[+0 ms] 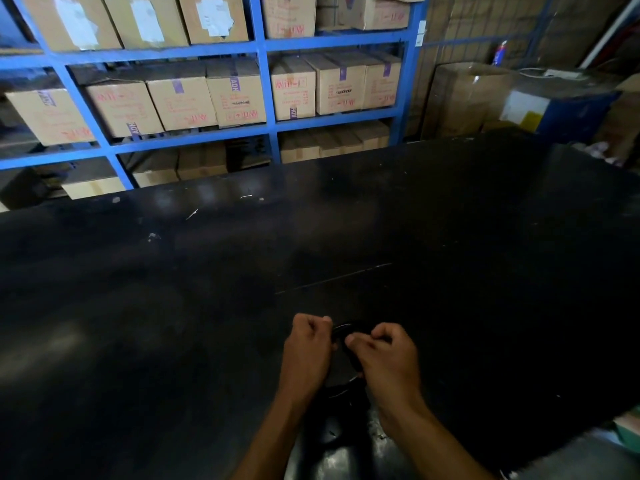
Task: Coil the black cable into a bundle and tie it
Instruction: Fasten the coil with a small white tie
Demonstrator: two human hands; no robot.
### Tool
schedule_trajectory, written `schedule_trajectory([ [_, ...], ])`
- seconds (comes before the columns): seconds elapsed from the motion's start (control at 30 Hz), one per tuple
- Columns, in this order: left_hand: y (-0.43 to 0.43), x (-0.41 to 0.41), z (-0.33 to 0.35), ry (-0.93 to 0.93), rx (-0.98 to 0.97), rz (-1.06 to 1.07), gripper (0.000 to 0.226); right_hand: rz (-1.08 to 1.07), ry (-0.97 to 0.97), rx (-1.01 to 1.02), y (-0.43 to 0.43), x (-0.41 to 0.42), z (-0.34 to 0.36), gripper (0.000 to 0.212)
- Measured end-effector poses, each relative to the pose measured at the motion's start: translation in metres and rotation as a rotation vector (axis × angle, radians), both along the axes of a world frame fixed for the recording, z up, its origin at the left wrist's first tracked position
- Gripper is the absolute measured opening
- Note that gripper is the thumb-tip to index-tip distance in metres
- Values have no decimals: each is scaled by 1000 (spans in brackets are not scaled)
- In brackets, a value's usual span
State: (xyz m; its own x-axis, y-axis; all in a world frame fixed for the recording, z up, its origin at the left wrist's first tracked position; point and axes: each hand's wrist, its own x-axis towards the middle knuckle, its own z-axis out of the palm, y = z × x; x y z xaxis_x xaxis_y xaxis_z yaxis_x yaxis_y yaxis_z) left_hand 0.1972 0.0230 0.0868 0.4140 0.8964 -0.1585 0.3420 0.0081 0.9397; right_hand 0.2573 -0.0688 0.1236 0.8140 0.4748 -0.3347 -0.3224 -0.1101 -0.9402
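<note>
Low in the frame's centre: black cable (346, 336) is pinched between left hand (306, 355) and right hand (386, 358), both closed on it | step judged: tying; tightening needed next | beyond: dark table (173, 289), boxed shelves (263, 98).

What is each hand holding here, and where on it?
Both hands pinch the black cable: left hand and right hand on opposite sides of its small top loop, the rest hanging between the wrists.

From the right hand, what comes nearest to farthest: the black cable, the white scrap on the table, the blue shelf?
1. Black cable: pinched at the right hand.
2. White scrap: on the table, far left.
3. Blue shelf: behind the table.
</note>
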Motion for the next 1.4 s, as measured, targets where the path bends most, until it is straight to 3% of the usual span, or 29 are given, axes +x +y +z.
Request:
schedule_trajectory([
  [0.07,2,1,1,8,-12,3,19,14,0,0,-1,0,-1,26],
  [0.2,3,4,7,-176,-109,49,4,51,-13,16,-3,3,-2,23],
  [0.37,4,0,9,-284,-55,72,22,126,-37,59,-7,5,3,17],
  [0.7,6,-2,7,-324,-12,76,33,418,-112,4,-19,16,18,27],
  [0.8,5,-4,7,-301,8,47,35,509,-299,-29,-18,21,22,38],
  [1.07,1,-11,10,-249,31,-101,46,561,-913,-236,-12,45,25,9],
  [1.13,0,-13,12,-245,23,-156,49,538,-979,-254,-10,51,25,7],
  [1.4,-4,-17,17,-221,104,-229,45,538,-774,-272,-11,56,28,8],
])
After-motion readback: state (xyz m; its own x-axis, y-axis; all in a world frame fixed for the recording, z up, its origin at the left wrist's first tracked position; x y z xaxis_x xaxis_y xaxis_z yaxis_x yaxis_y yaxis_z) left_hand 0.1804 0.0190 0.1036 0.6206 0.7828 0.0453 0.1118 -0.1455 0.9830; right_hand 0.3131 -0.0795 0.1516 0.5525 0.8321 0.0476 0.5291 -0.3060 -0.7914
